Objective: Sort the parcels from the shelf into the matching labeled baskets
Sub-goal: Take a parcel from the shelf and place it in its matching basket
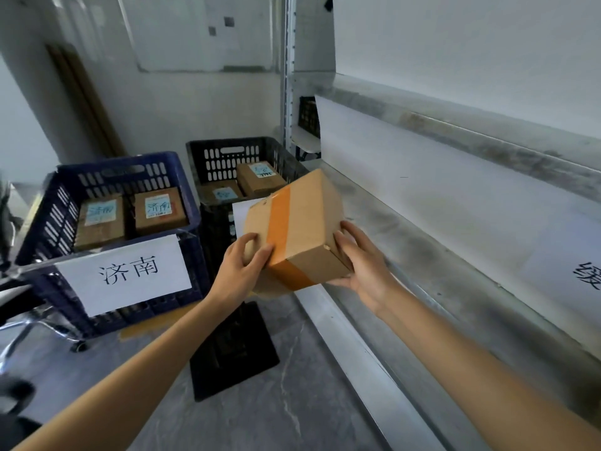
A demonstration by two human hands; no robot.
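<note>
I hold a brown cardboard parcel (305, 222) with an orange tape band in both hands, tilted, in the air in front of the black basket (208, 148). My left hand (245, 265) grips its near-left corner and my right hand (361, 265) holds its right end. The parcel's label is turned away from view. The blue basket (182, 177) at the left carries a white paper sign (126, 275) with black characters and holds two labelled parcels (159, 211). Two more parcels (260, 179) lie in the black basket, whose own white sign (242, 216) is mostly hidden behind the held parcel.
A grey metal shelf (422, 255) runs along the right, its board bare near my hands, with a paper sign (579, 271) at the far right. Another dark basket (309, 117) sits deeper on the shelf. Chair legs (19, 333) stand at the left on the grey floor.
</note>
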